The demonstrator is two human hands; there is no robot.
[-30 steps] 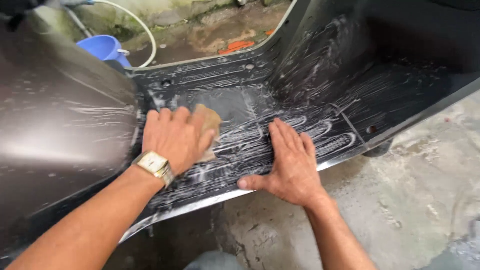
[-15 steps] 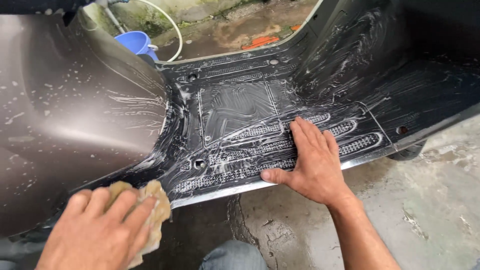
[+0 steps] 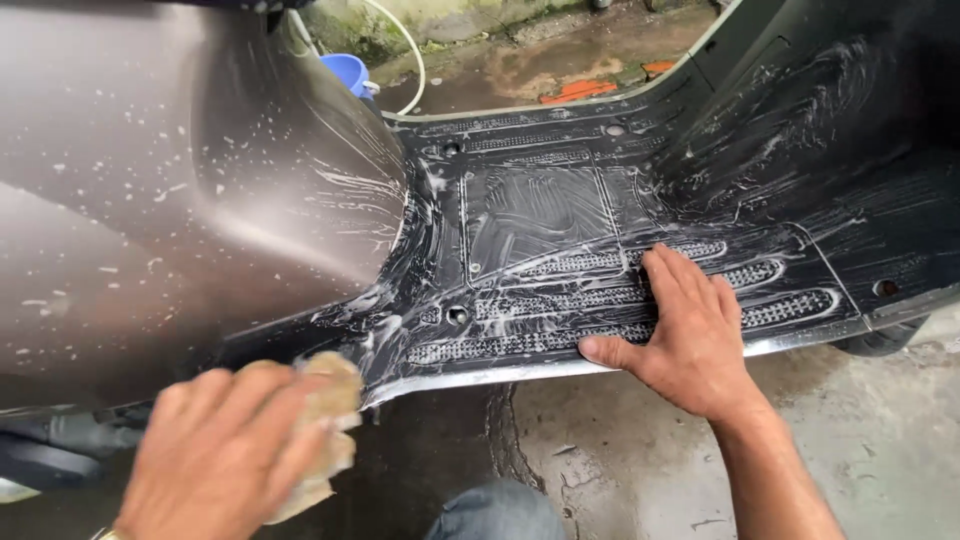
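Pressing tan sponge (image 3: 325, 425) with our left hand (image 3: 220, 455), fingers curled over it, against scooter side panel (image 3: 150, 220), lower left of frame. Our right hand (image 3: 685, 330) open, flat on soapy black footboard (image 3: 540, 215), centre, likely bracing us. Blue bucket (image 3: 348, 70) at top.

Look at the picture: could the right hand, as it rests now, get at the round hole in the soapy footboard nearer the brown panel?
Probably yes. The right hand lies flat on the footboard, and the hole sits just beyond its thumb with only suds between.
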